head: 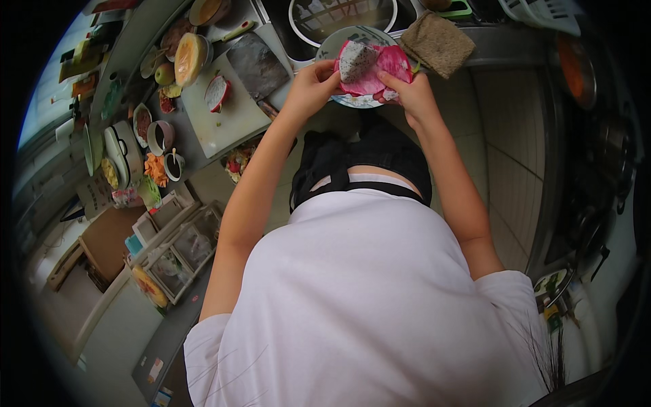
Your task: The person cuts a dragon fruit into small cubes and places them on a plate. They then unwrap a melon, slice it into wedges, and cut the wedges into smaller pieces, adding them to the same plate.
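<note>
Over a patterned plate (pixel 328 43), both hands hold a piece of white-fleshed dragon fruit (pixel 357 63) with its pink peel (pixel 391 63) partly folded away from the flesh. My left hand (pixel 316 86) grips the left edge, thumb against the fruit. My right hand (pixel 413 96) pinches the peel on the right, thumb on its inner side. On the white cutting board (pixel 224 129) to the left rests another cut piece of dragon fruit (pixel 217 93), its white flesh showing. Beside that piece lies what looks like a broad, dark cleaver blade (pixel 258 66).
A sink holds a round basin (pixel 392 20) just beyond the plate. A brown cloth (pixel 440 43) lies on the counter at right. Left are a cut melon (pixel 188 60), an apple (pixel 165 74), a green-handled knife (pixel 239 30) and several bowls, including a pink one (pixel 160 137).
</note>
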